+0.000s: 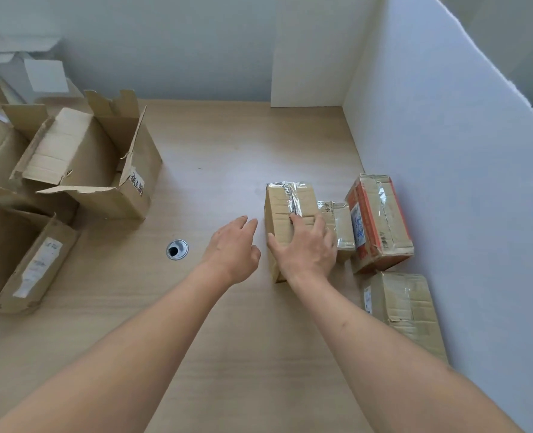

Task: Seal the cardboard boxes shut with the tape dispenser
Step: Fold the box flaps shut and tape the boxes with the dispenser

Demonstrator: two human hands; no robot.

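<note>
under right grip [304,245]: taped box [285,210], fingers flat | left grip [234,248]: beside; relaxed, holding nothing

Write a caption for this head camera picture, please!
Right hand rests on a taped box; left hand hovers open.

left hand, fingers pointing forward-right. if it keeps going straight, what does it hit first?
Probably the left side of the tall taped brown cardboard box that the right hand rests on. The left hand is open, its fingertips just short of that box. Its height above the table is unclear, so contact is likely, not certain.
</note>
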